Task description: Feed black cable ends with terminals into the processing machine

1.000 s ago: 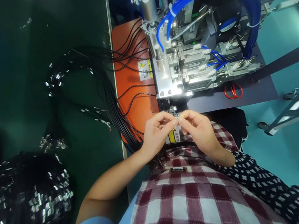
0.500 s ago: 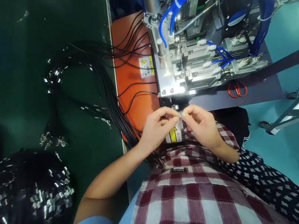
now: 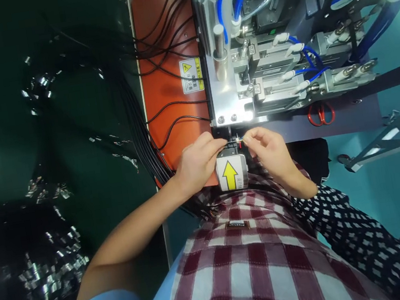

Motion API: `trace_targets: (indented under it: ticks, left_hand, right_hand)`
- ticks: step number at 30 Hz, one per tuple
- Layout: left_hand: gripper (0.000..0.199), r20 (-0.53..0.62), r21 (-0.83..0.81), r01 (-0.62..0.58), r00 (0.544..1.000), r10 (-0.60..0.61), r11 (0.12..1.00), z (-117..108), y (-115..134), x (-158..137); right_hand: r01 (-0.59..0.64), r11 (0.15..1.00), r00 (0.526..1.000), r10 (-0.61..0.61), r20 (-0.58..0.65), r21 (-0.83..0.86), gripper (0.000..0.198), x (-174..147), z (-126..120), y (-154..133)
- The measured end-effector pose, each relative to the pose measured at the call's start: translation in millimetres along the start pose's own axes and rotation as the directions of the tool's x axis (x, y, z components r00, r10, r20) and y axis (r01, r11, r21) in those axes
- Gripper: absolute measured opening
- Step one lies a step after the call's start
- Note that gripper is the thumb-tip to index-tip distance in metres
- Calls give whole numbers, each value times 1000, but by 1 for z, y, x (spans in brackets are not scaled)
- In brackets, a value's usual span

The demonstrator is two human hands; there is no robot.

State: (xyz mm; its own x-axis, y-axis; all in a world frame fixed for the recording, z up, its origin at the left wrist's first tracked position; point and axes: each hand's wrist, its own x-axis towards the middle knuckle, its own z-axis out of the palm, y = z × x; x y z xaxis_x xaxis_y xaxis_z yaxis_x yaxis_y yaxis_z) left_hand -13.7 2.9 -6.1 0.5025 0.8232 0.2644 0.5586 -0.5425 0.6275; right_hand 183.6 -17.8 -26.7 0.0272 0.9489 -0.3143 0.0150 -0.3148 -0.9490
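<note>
My left hand (image 3: 202, 162) is closed, its thumb and forefinger pinching a thin black cable at the front of the machine. Opposite it, my right hand (image 3: 270, 152) is also closed, fingertips pinching the fine wire ends of that cable. Between the hands, a short stretch of coloured wires (image 3: 239, 142), one of them red, spans a small dark fixture (image 3: 228, 151). Just below sits a white block with a yellow arrow (image 3: 230, 174). The fingers hide most of the cable.
A metal machine (image 3: 230, 100) with blue air hoses stands ahead. Several black cables cross the orange plate (image 3: 176, 91) on the left into a thick cable bundle (image 3: 138, 124). Red-handled scissors (image 3: 321, 114) lie at right. Heaped cables (image 3: 45, 273) with shiny ends are at lower left.
My hands have moved slightly apart and forward to the fixture, the wires now stretched between them. The yellow arrow block has come into fuller view. The camera view has shifted.
</note>
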Motion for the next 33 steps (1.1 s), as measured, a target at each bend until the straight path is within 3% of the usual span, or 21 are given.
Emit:
trace_targets:
  ticks: [5, 10, 16, 26, 33]
  left_hand:
    - [32, 70, 81, -79, 995, 74, 994, -1, -6, -4]
    - [38, 141, 237, -99, 988, 67, 966, -3, -6, -3]
    - [38, 178, 272, -96, 983, 48, 958, -4, -4, -2]
    - [38, 169, 271, -72, 985, 27, 960, -3, -3, -2]
    - [37, 185, 386, -118, 982, 49, 915, -2, -2, -2]
  right_hand:
    - [-7, 1000, 1000, 7, 0, -19, 19, 0, 0, -2]
    - [-14, 999, 1000, 13, -12, -30, 20, 1, 2, -2]
    - [-18, 999, 1000, 18, -18, -29, 23, 0, 2, 0]
    - [-6, 1000, 1000, 5, -21, -28, 21, 0, 3, 1]
    - [17, 999, 999, -19, -40, -50, 19, -1, 6, 3]
